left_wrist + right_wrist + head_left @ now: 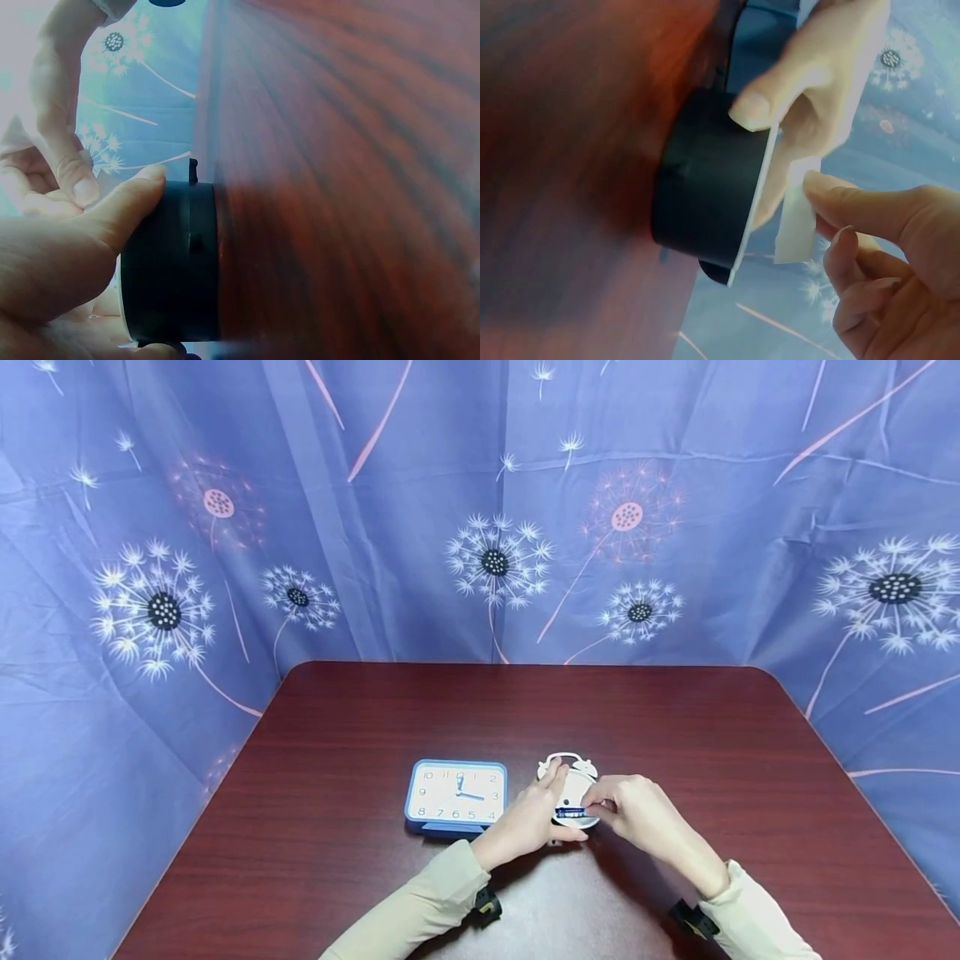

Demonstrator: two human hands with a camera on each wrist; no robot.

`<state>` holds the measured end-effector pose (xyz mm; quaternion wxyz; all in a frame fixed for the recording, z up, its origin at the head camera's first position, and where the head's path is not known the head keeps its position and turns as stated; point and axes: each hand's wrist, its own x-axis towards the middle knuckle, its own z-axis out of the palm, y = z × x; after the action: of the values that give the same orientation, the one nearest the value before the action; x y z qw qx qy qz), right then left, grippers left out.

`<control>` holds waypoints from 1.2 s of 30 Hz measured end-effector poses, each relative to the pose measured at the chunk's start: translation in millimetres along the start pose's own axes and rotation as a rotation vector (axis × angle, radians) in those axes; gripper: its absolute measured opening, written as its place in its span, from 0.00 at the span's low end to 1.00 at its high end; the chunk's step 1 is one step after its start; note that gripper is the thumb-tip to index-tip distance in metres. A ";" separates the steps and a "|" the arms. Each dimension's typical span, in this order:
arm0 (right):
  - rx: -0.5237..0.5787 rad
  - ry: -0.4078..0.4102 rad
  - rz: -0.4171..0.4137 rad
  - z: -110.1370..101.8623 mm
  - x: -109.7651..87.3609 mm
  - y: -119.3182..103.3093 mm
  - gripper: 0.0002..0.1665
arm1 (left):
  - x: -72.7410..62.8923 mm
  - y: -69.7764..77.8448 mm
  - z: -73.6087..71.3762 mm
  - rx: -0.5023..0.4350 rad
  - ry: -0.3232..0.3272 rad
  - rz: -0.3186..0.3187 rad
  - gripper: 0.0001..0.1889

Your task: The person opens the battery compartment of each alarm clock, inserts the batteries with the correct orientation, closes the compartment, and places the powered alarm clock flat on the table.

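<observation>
A small white twin-bell alarm clock (576, 786) lies on the table with its back up. My left hand (528, 814) grips it by the sides, thumb at the near edge and fingers across the far part. A blue battery (570, 813) shows in the lower part of its back. Just above the clock's back, my right hand (641, 810) pinches a small flat white battery cover (797, 217) between thumb and fingers. From the side, the clock's body (709, 176) looks dark with a pale rim. The left thumb (127, 202) presses on its edge.
A blue rectangular clock (457, 792) with a white face stands left of my left hand, close to its wrist. The dark red wooden table (337, 877) ends at a blue curtain (405, 568) with dandelion prints, which hangs behind and on both sides.
</observation>
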<state>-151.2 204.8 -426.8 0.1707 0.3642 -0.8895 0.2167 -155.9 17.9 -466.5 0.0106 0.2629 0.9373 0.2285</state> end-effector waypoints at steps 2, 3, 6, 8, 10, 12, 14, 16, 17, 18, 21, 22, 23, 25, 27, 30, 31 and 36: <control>0.006 -0.002 -0.025 3.6 -0.3 -1.3 0.14 | -0.2 -0.6 0.7 -0.002 0.005 0.006 0.52; 0.006 0.000 -0.033 5.5 -0.8 -1.8 0.14 | -0.2 -0.9 1.0 -0.004 0.010 0.009 0.52; 0.003 0.000 -0.056 11.0 -2.7 -3.9 0.15 | -0.5 -1.3 1.6 -0.001 0.016 0.012 0.52; -0.009 0.006 -0.072 14.4 -3.7 -4.9 0.15 | 0.0 -1.0 1.5 0.003 0.015 0.009 0.52; -0.028 0.008 -0.085 17.3 -4.4 -5.8 0.15 | 0.0 -0.5 1.1 0.004 0.010 0.002 0.52; -0.049 0.010 -0.088 20.2 -4.9 -6.2 0.16 | -0.5 0.0 0.8 0.005 0.002 -0.005 0.52; -0.061 0.015 -0.084 22.0 -5.4 -6.8 0.16 | -1.0 0.6 0.3 0.006 -0.001 -0.004 0.51; -0.068 0.024 -0.084 23.4 -5.9 -7.1 0.17 | -1.3 1.0 -0.4 0.010 -0.002 0.001 0.51; -0.070 0.031 -0.087 24.2 -6.0 -7.2 0.18 | -1.5 1.2 -0.7 0.012 -0.002 0.003 0.51; -0.073 0.039 -0.092 24.6 -6.0 -7.5 0.18 | -1.5 1.3 -1.0 0.014 0.000 0.005 0.51; -0.084 0.075 -0.108 25.9 -5.6 -8.1 0.20 | -1.1 1.4 -1.7 0.018 0.000 0.005 0.50; -0.088 0.086 -0.111 26.2 -5.2 -8.5 0.20 | -1.0 1.3 -1.8 0.019 -0.001 0.003 0.50; -0.090 0.094 -0.114 26.4 -4.8 -8.7 0.21 | -1.0 1.2 -1.8 0.018 -0.002 0.001 0.50; -0.094 0.103 -0.114 26.7 -4.0 -9.2 0.22 | -0.5 1.1 -1.7 0.018 -0.005 -0.002 0.50; -0.093 0.105 -0.109 27.0 -3.5 -9.3 0.23 | -0.4 1.0 -1.5 0.014 -0.006 -0.005 0.51; -0.091 0.101 -0.097 27.8 -3.1 -9.2 0.23 | -0.8 0.8 -1.0 0.014 -0.005 -0.010 0.51; -0.091 0.100 -0.092 28.1 -3.1 -9.1 0.23 | -1.0 0.7 -0.8 0.014 -0.003 -0.011 0.51; -0.091 0.096 -0.070 29.2 -3.0 -9.2 0.22 | -1.3 0.0 -0.4 0.012 0.006 -0.004 0.51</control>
<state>-146.8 185.7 -450.6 0.2368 0.3761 -0.8760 0.1873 -154.9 17.1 -466.4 0.0067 0.2605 0.9392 0.2236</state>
